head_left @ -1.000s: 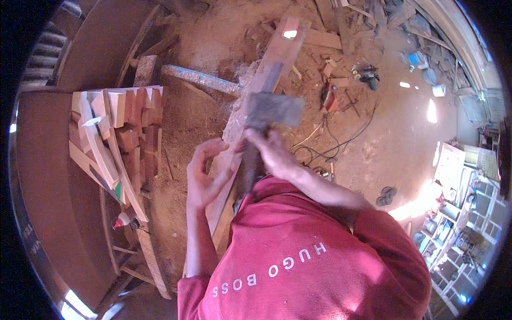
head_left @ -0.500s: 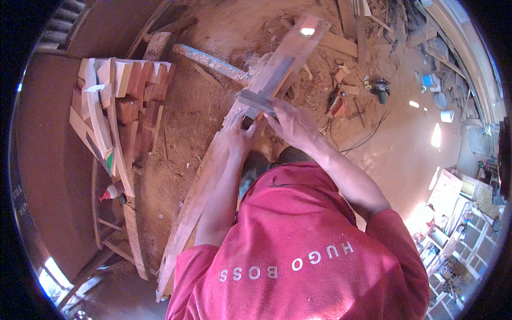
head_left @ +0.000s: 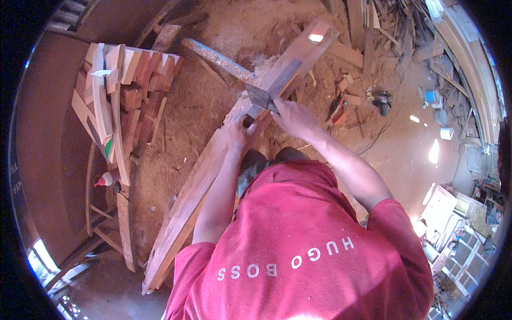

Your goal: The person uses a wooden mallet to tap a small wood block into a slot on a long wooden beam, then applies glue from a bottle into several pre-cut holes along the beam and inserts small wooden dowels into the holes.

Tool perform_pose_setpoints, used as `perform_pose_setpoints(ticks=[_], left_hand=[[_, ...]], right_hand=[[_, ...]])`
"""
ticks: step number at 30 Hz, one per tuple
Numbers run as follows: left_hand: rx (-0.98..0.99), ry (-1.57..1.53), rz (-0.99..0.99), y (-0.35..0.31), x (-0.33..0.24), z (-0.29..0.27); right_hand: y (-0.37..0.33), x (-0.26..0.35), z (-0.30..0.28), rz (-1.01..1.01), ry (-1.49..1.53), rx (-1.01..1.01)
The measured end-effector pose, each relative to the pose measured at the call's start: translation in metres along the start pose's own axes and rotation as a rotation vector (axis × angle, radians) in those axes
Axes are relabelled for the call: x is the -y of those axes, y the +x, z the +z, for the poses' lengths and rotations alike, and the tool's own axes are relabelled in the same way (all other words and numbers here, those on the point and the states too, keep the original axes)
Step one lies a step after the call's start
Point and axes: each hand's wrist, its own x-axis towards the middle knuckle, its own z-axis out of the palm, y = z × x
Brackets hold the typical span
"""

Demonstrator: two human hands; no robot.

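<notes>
Over the sawdust-strewn floor slants a long wooden plank; the left hand rests on it, its fingers' hold impossible to tell, while the right hand has fingers closed on a flat grey tool across the plank

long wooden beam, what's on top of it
On the beam is the left hand, and a flat grey tool is held across it by the right hand. The wood directly under that hand and tool is covered, so it cannot be seen.
</notes>
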Motion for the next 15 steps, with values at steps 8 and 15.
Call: perform_pose_setpoints(ticks=[8, 15], left_hand=[[0.000, 0.145, 0.000, -0.002, 0.016, 0.005], [0.054, 0.136, -0.030, -0.001, 0.008, 0.001]], right_hand=[[-0.001, 0.007, -0.008, -0.105, 0.151, -0.231], [0.011, -0.002, -0.025, 0.026, 0.017, 0.064]])
